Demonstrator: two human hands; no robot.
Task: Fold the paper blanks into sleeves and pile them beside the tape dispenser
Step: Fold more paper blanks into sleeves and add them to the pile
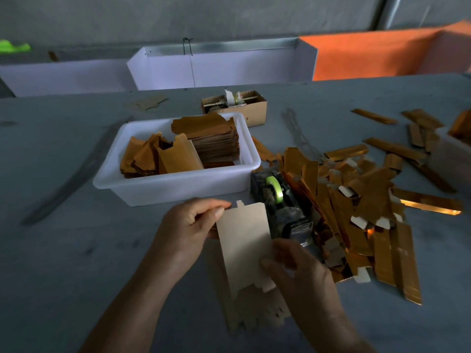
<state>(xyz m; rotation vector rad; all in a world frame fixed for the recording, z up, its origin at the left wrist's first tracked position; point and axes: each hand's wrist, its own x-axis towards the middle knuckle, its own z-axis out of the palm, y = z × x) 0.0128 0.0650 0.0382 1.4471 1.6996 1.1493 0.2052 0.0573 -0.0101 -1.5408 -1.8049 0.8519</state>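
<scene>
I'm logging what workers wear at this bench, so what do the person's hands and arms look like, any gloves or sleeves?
Both are bare. The left hand and right hand wear no gloves, and no rings or watch show. Both forearms are uncovered down to the picture's edge, with no sleeve in view.

We see a grey table [63, 250] and take the tape dispenser [280, 207] standing on it as our landmark. Just left of the dispenser and a little behind it sits a white tub [175, 184]. Further behind the dispenser stands a small cardboard box [254, 107]. Against the dispenser's right side we find a loose pile of folded gold sleeves [369, 212], spreading away to the right. In front of the dispenser some flat paper blanks [257, 312] lie on the table. Far right of the dispenser, a second white tub [451, 159] shows at the edge.
</scene>
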